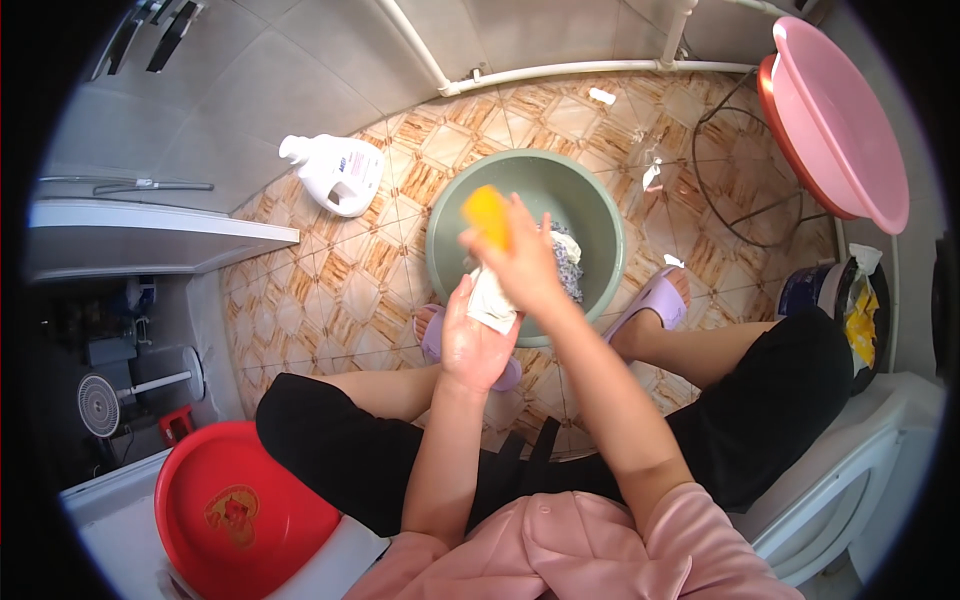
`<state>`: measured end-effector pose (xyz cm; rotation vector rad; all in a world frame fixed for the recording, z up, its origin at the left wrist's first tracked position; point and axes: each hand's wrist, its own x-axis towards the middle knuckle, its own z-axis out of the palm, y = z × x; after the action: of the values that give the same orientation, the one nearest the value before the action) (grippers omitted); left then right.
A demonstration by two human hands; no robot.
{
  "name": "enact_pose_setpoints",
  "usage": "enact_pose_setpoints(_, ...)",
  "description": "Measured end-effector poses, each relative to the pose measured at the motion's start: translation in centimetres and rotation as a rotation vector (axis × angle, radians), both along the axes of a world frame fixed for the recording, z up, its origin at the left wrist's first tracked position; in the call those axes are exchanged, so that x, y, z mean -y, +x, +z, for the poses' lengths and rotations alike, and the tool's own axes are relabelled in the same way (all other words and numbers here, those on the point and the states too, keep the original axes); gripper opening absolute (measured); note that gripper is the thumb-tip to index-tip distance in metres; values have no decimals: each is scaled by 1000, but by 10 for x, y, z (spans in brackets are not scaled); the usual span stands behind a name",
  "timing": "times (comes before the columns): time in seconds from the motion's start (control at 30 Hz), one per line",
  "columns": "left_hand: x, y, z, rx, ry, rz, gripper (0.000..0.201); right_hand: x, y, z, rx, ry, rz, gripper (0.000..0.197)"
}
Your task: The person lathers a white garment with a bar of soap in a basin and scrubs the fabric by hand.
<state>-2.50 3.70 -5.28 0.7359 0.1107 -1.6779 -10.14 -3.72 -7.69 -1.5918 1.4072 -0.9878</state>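
Observation:
Over a grey-green basin (pixel 607 195), my left hand (pixel 474 350) is turned palm up and holds a small white cloth (pixel 491 304). My right hand (pixel 527 268) is just above it, gripping a yellow-orange block (pixel 487 212) that looks like a bar of laundry soap. Motion blurs the block and the right fingers a little. Below my hands, white and blue-grey patterned cloth (pixel 569 268) lies in the basin, partly hidden by my right hand.
A white detergent jug (pixel 345 175) stands on the tiled floor, left of the basin. Pink basins (pixel 840 125) lean at the right wall near a wire stand (pixel 705 185). A red basin (pixel 250 510) sits at lower left. Paper scraps (pixel 652 175) lie on the floor.

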Motion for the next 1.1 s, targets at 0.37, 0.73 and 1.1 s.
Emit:
enact_pose_setpoints(0.37, 15, 25, -3, 100, -40, 54, 50, -29, -5, 48, -22, 177, 148, 41)
enact_pose_setpoints(0.73, 17, 35, 2, -55, -117, 164, 48, -24, -11, 45, 344, 432, 178, 29)
enact_pose_setpoints(1.1, 22, 31, 10, -125, 45, 198, 42, -56, 10, 86, 422, 238, 726, 27)
